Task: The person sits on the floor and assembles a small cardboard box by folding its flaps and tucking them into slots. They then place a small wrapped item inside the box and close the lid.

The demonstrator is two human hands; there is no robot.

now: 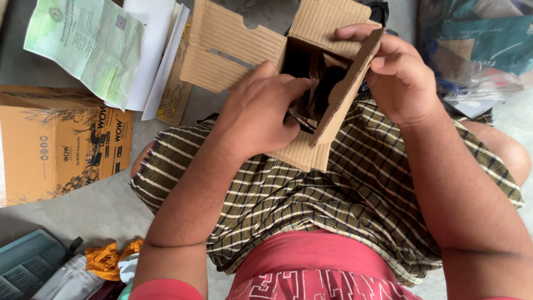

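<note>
An open brown corrugated cardboard box rests on my lap, its flaps spread. My left hand reaches into the box's dark opening, fingers curled around something dark inside that I cannot make out. My right hand grips the box's right flap and wall, holding it steady. A checked olive cloth covers my lap under the box.
A printed orange-brown carton lies on the grey floor at left. Folded green and white papers lie beyond it. Plastic bags pile at the top right. Orange fabric and a grey-green case sit at the bottom left.
</note>
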